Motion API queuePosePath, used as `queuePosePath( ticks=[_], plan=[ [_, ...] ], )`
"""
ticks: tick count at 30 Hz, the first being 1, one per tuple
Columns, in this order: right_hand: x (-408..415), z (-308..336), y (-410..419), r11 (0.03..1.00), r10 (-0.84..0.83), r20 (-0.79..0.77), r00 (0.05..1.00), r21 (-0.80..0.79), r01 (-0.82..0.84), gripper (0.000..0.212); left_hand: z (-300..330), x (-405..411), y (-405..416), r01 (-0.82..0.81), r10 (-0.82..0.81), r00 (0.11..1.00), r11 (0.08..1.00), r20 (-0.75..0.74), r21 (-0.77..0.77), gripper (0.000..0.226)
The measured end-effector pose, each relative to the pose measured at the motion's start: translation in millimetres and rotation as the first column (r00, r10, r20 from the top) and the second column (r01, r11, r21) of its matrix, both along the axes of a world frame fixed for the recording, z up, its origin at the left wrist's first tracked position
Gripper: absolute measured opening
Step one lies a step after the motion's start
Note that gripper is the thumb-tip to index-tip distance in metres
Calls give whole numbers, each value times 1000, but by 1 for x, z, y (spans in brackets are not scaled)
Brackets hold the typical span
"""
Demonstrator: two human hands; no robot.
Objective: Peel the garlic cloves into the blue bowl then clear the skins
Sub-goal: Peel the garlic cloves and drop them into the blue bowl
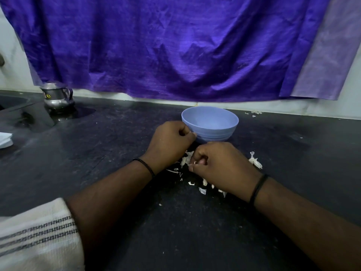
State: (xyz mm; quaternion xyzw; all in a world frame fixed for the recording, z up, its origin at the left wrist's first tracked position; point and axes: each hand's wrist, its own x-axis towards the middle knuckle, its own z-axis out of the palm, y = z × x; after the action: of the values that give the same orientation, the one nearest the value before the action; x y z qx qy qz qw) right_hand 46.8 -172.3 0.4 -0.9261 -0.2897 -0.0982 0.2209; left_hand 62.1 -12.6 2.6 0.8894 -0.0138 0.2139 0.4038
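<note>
Blue bowl (210, 122), frame centre, on dark tabletop (117, 153). Left hand (169, 142) grip curled closed, contents unseen. Right hand (218, 163) grip pinching garlic clove (198, 162) above skins (254, 161).

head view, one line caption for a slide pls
Both hands peel garlic by a blue bowl, skins scattered on the dark counter.

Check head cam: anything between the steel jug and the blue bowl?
Nothing: the head view shows bare black countertop between the steel jug and the blue bowl. Garlic skins lie nearer, by the hands.

Unreadable yellow sticker on steel jug (57, 95)
</note>
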Motion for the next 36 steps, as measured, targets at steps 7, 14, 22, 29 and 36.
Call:
queuePosePath(
  ticks=[7,14,22,29,36],
  plan=[
    [12,15,-22,954,65,-150,987,299,-18,7,3,-3,1,44,-43,998,998,35,-44,16],
    [18,21,-31,886,109,-193,975,463,-7,9,8,-15,-11,297,-327,945,878,-16,-375,22],
    [19,26,-33,799,223,-171,960,596,-79,9,11,-18,-10,352,-435,899,773,-38,-527,4],
    [20,29,-33,782,244,-176,954,617,-86,10,14,-21,-11,419,-469,883,767,22,-486,4],
    [17,30,-31,762,262,-160,952,640,-102,9,10,-22,-13,371,-339,929,862,151,-346,6]
  ],
)
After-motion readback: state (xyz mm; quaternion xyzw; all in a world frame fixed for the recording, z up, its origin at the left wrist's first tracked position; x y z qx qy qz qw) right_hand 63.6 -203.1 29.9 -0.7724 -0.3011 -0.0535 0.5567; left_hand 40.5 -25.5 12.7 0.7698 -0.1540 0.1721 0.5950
